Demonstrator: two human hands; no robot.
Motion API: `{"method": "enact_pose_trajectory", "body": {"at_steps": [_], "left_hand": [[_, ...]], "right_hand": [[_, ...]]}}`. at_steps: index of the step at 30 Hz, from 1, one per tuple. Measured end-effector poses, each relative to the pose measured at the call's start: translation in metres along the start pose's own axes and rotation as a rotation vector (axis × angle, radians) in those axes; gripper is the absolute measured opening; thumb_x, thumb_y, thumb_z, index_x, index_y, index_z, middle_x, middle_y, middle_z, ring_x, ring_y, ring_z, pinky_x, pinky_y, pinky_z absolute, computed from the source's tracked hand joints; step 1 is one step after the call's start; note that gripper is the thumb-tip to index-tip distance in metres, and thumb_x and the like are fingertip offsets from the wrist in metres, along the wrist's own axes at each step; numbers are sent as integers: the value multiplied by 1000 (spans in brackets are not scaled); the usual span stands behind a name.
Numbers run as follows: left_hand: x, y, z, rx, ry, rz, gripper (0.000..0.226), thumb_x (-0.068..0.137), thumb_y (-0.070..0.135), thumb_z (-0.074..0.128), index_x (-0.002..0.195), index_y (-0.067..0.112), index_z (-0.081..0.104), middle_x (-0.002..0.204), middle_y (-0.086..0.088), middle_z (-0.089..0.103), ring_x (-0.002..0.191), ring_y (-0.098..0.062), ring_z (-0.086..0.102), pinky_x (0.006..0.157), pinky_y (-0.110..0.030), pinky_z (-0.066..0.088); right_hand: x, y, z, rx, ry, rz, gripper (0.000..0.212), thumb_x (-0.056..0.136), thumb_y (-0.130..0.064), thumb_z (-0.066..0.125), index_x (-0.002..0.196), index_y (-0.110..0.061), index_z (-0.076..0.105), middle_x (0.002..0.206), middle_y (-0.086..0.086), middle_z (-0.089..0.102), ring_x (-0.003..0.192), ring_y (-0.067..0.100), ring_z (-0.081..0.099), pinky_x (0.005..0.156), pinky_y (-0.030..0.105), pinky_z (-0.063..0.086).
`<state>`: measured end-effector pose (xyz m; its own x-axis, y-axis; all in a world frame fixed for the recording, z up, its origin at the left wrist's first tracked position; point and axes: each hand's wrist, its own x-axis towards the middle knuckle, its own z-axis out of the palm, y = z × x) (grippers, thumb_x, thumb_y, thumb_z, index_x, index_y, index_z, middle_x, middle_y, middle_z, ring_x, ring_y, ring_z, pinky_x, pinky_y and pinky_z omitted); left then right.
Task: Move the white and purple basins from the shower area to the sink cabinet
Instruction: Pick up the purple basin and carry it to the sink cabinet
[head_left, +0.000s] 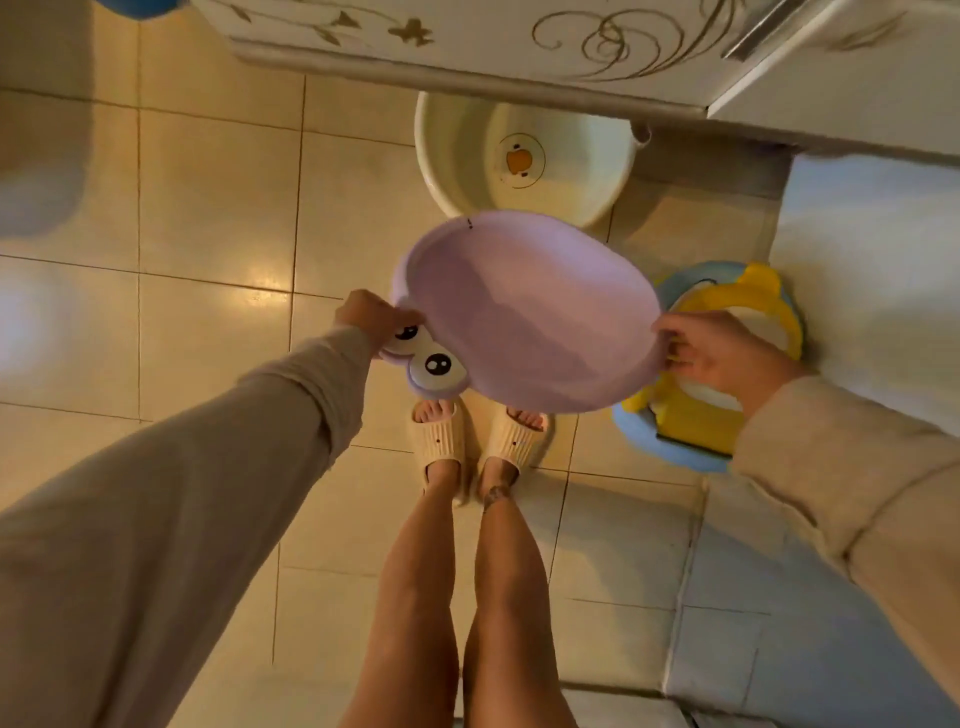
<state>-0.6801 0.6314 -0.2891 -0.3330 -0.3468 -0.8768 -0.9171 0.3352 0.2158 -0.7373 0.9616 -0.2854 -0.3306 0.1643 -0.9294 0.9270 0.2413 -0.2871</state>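
above the tiled floor (208, 208), the purple basin (524, 312) hangs level between the left hand (371, 317) and right hand (722, 353), each pinching an opposite rim for balance, just before the white basin (519, 156) already tucked under the cabinet (467, 67).

Head view, looking down at a tiled floor (208, 208). At centre, a purple basin (530, 312) with two cartoon eyes on its 7 o'clock rim is held off the floor, above two feet in cream slippers (441, 436). The left hand (371, 317) grips the rim at 9 o'clock, beside the eyes; the right hand (722, 353) grips the rim at 3 o'clock. Both sleeves are beige. At 12 o'clock, a white basin (467, 150) with an orange motif in its bottom sits on the floor, partly under a cabinet (519, 57) with scrollwork. At 3 o'clock, behind the right hand, stands a blue and yellow potty (691, 421).
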Motion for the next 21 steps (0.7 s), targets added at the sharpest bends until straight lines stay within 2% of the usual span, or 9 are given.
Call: {"method": "enact_pose_trajectory", "body": {"at_steps": [2, 4, 7, 8, 12, 14, 17, 19, 21], "left_hand": [[31, 15, 1, -65, 16, 37, 60, 76, 31, 72, 117, -11, 58, 121, -28, 63, 110, -39, 63, 93, -52, 52], [60, 33, 2, -117, 42, 90, 63, 75, 30, 73, 120, -11, 56, 122, -27, 62, 111, -39, 62, 91, -52, 53], [102, 65, 5, -193, 93, 177, 63, 72, 29, 75, 121, -7, 55, 121, -22, 64, 109, -35, 64, 88, -50, 55], [116, 76, 5, -209, 115, 203, 63, 71, 28, 75, 121, -5, 55, 120, -21, 64, 108, -33, 65, 87, -49, 56], [177, 110, 12, -256, 207, 299, 54, 70, 24, 73, 115, -3, 60, 109, -16, 67, 103, -32, 66, 87, -47, 56], [206, 120, 17, -240, 249, 328, 40, 71, 21, 71, 104, -1, 62, 94, -10, 64, 97, -29, 66, 86, -41, 57], [241, 125, 28, -200, 303, 381, 12, 73, 16, 67, 75, 10, 57, 73, -2, 56, 82, -23, 59, 75, -33, 54], [257, 124, 34, -216, 330, 395, 24, 73, 13, 68, 58, 17, 49, 64, 3, 50, 76, -21, 57, 67, -28, 54], [268, 124, 35, -263, 345, 429, 25, 73, 12, 70, 59, 19, 50, 65, 4, 53, 67, -16, 59, 51, -18, 55]], "right_hand": [[30, -26, 5, -44, 8, -39, 20, 88, -10, 54, 70, -19, 52, 35, -9, 56, 42, 3, 56, 48, 20, 46], [58, -55, 9, -54, 50, -118, 21, 86, -8, 56, 68, -18, 52, 32, -10, 55, 33, -1, 54, 42, 16, 49], [97, -95, 17, -47, 77, -201, 21, 84, -8, 55, 66, -19, 51, 32, -10, 54, 40, 0, 54, 40, 15, 49], [110, -105, 19, -46, 89, -216, 21, 83, -8, 55, 66, -19, 50, 36, -10, 54, 47, 2, 53, 44, 17, 49], [170, -128, 28, -55, 130, -298, 23, 81, -6, 61, 68, -22, 52, 73, -6, 57, 67, 6, 54, 60, 22, 46], [202, -130, 36, -46, 137, -330, 27, 83, -4, 63, 71, -25, 52, 80, -7, 58, 74, 7, 56, 66, 24, 48], [244, -122, 49, -49, 141, -351, 29, 85, -1, 61, 72, -25, 50, 81, -9, 57, 73, 6, 55, 80, 27, 49], [263, -117, 60, -23, 147, -367, 30, 86, -1, 60, 73, -25, 49, 79, -9, 56, 72, 5, 55, 85, 26, 48], [273, -115, 68, 19, 153, -383, 31, 85, -1, 61, 72, -26, 49, 78, -9, 56, 72, 4, 56, 84, 25, 50]]}}
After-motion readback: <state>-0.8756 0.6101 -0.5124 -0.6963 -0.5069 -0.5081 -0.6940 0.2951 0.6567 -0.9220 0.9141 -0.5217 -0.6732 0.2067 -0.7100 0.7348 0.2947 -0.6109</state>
